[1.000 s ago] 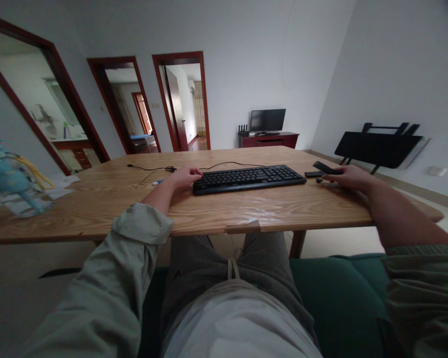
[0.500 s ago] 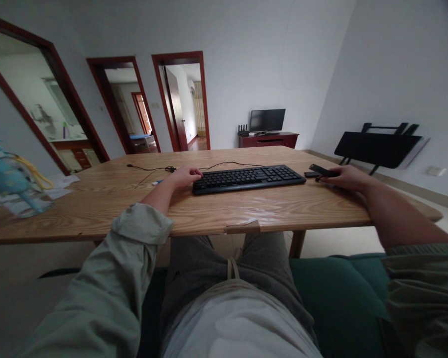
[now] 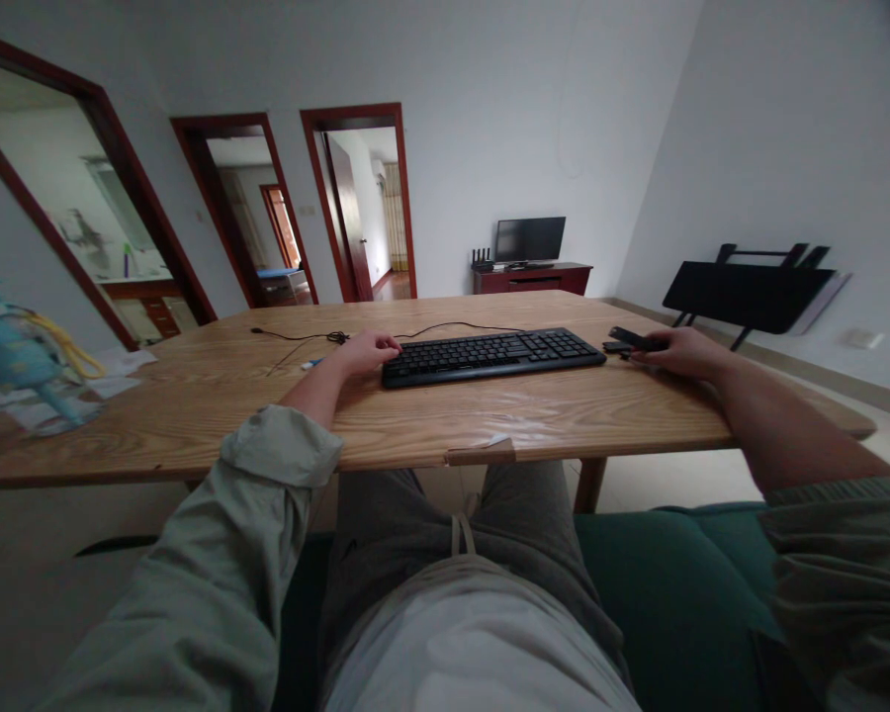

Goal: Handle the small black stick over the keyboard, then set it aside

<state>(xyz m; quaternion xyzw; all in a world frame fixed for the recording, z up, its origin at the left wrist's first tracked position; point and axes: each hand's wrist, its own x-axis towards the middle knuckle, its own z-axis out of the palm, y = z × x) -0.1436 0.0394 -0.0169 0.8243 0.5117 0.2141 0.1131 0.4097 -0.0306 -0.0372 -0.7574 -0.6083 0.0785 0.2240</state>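
Note:
A black keyboard (image 3: 493,356) lies on the wooden table (image 3: 445,420) in front of me. My left hand (image 3: 369,353) is at its left end, fingers curled, the thumb and fingertips closed at the upper left corner. Off the keyboard's right end, my right hand (image 3: 678,354) is closed around a slim black elongated object (image 3: 633,339), which points left and tilts slightly up. Its kind cannot be made out. Small dark pieces (image 3: 617,348) lie on the table just under it, partly hidden by the hand.
A thin black cable (image 3: 460,324) runs behind the keyboard, with a bundled part (image 3: 337,337) left of it. A small blue-and-white item (image 3: 311,364) lies by my left wrist. At far left are a light-blue bottle (image 3: 11,351) with a yellow strap and papers (image 3: 123,376). Brown tape (image 3: 482,453) covers the front edge.
The whole view has shifted very slightly. My right hand and the black object have barely moved, and my left hand stays at the keyboard's corner.

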